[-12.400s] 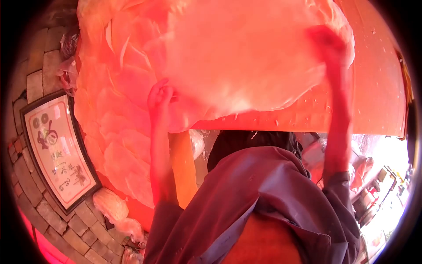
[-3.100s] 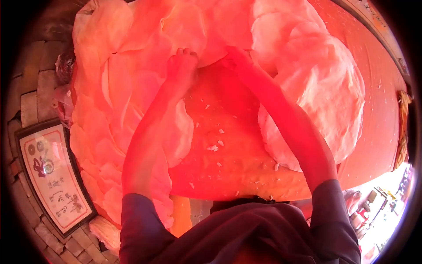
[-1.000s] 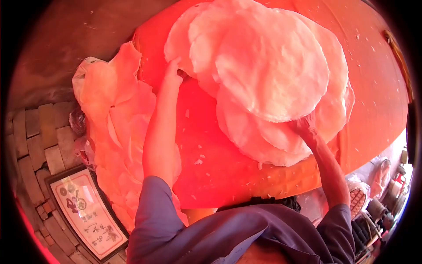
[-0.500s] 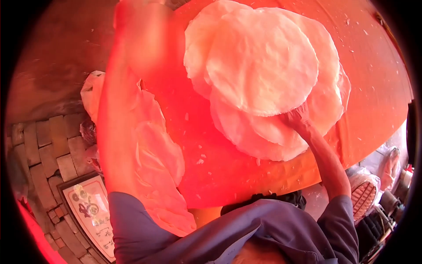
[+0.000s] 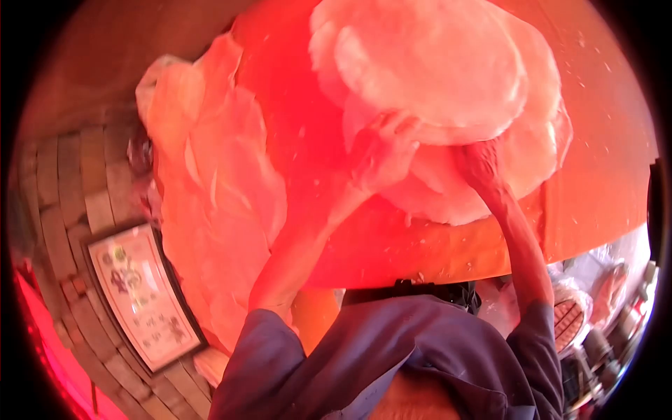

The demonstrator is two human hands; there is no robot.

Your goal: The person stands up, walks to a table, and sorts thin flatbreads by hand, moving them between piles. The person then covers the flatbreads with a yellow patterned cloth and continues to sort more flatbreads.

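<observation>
Several thin, round, pale sheets (image 5: 434, 63) lie overlapping in a loose pile on the red-lit table (image 5: 301, 175). At the pile's lower left edge is my left hand (image 5: 385, 150), its fingers bent over the rim of the top sheet; the fingertips are slightly blurred. My right hand (image 5: 483, 164) is at the near edge of the same top sheet, its fingers partly hidden beneath it. More soft, wrinkled sheets (image 5: 217, 175) are heaped along the table's left side.
A framed panel with writing (image 5: 147, 297) leans at the lower left over the brick floor (image 5: 70, 203). At the lower right, beyond the table's edge, are plastic bags (image 5: 602, 280) and a brown ridged object (image 5: 568, 322).
My left hand has come down from the upper left to the pile's near edge. My right hand remains at the top sheet's edge. The whole view has shifted a little.
</observation>
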